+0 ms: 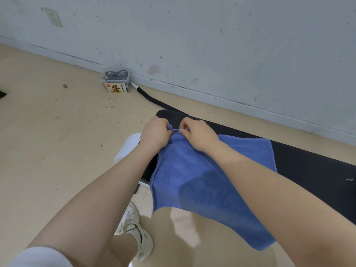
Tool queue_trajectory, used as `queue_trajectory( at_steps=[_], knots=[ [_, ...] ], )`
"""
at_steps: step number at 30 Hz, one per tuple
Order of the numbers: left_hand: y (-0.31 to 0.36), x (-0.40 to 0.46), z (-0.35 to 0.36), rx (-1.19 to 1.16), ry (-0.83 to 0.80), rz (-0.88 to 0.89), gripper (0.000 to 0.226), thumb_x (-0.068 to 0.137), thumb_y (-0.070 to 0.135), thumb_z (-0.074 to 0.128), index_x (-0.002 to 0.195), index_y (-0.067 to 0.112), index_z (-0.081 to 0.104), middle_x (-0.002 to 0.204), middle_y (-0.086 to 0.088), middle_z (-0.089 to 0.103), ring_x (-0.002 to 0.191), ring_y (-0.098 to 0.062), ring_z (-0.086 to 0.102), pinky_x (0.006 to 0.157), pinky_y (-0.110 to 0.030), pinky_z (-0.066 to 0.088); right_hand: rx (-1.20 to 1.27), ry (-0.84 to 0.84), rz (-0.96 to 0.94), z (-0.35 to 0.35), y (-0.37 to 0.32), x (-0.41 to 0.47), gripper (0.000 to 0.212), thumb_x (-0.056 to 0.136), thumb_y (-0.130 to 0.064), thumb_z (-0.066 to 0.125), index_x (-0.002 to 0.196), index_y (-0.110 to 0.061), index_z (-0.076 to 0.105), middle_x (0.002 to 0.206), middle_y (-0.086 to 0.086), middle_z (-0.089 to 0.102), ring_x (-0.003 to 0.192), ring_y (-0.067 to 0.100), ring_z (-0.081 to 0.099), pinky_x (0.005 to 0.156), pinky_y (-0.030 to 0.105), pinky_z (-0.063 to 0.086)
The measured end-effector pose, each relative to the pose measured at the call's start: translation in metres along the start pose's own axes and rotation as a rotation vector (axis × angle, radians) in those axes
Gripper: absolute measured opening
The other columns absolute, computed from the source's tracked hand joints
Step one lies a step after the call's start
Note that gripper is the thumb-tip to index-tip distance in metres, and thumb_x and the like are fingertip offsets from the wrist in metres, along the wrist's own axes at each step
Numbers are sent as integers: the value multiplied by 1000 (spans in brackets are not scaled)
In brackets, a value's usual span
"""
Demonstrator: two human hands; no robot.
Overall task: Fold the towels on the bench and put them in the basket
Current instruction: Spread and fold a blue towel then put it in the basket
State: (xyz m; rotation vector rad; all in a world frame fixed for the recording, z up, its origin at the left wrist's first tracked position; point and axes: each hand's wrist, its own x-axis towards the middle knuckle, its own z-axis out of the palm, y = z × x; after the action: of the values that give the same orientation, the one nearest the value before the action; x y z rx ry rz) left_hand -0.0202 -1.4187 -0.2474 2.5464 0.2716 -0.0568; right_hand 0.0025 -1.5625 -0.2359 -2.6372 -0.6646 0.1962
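A blue towel (200,176) lies spread over the black padded bench (312,166), with its near part hanging off the bench's front edge above the floor. My left hand (155,134) and my right hand (198,134) sit close together at the towel's far corner, near the bench's left end. Both pinch the cloth there, and it bunches between the fingertips. No basket is in view.
A white bench leg (127,147) shows under my left forearm. A clear plastic box (116,80) with dark cables stands by the wall, beside a black padded bar (154,100) on the floor. My shoe (134,230) is on the beige floor below.
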Motion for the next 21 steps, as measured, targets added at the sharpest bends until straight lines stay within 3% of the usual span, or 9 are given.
queue_trajectory(
  at_steps=[3, 5, 7, 8, 14, 16, 18, 21],
  knots=[
    [2, 0, 0, 40, 16, -60, 24, 87, 20, 59, 67, 13, 49, 113, -14, 48, 78, -27, 51, 66, -32, 40, -125, -33, 69, -12, 21, -8, 17, 94, -23, 42, 99, -17, 57, 98, 3, 64, 92, 27, 56, 70, 32, 38],
    [5, 0, -2, 66, -30, -61, 9, 88, 18, 57, 94, 11, 58, 121, -12, 43, 81, -26, 51, 72, -32, 44, -188, -23, 127, -23, 43, -23, 19, 90, -17, 40, 97, -16, 58, 99, 4, 65, 92, 28, 56, 71, 30, 33],
    [8, 2, -2, 123, -90, -56, 29, 89, 17, 54, 118, 13, 53, 125, -11, 45, 91, -27, 54, 78, -34, 45, -261, -13, 188, -35, 67, -44, 20, 87, -13, 39, 96, -15, 58, 98, 6, 66, 88, 29, 55, 75, 31, 32],
    [10, 4, -2, 156, -104, -54, 30, 90, 15, 52, 120, 13, 52, 122, -12, 50, 96, -28, 54, 77, -35, 45, -300, -13, 217, -40, 78, -55, 20, 87, -13, 39, 96, -15, 57, 98, 6, 67, 88, 28, 55, 79, 33, 32],
    [44, -4, 13, 181, -140, -67, 19, 91, 12, 43, 103, 10, 58, 107, -13, 59, 102, -33, 52, 76, -37, 43, -430, -15, 363, -65, 134, -112, 12, 91, -19, 35, 91, -21, 47, 100, 2, 67, 97, 24, 58, 96, 34, 29],
    [62, -10, 22, 4, -116, -46, 9, 90, 11, 45, 89, 14, 53, 94, -7, 56, 86, -24, 53, 68, -31, 43, -429, -15, 416, -72, 148, -130, 12, 90, -16, 34, 88, -22, 44, 96, 2, 66, 96, 24, 58, 96, 34, 28],
    [80, -13, 29, -152, -97, -15, 14, 87, 8, 47, 75, 16, 46, 78, 0, 51, 66, -13, 45, 55, -24, 36, -413, -11, 495, -80, 160, -144, 17, 85, -12, 35, 85, -22, 48, 89, 1, 64, 92, 23, 56, 93, 34, 26],
    [105, -14, 40, -268, -77, 12, 10, 84, 7, 53, 78, 15, 51, 72, 4, 49, 64, -9, 43, 53, -20, 34, -435, -2, 618, -94, 179, -161, 22, 81, -11, 36, 80, -23, 55, 80, 0, 58, 84, 23, 49, 85, 34, 24]
  ],
)
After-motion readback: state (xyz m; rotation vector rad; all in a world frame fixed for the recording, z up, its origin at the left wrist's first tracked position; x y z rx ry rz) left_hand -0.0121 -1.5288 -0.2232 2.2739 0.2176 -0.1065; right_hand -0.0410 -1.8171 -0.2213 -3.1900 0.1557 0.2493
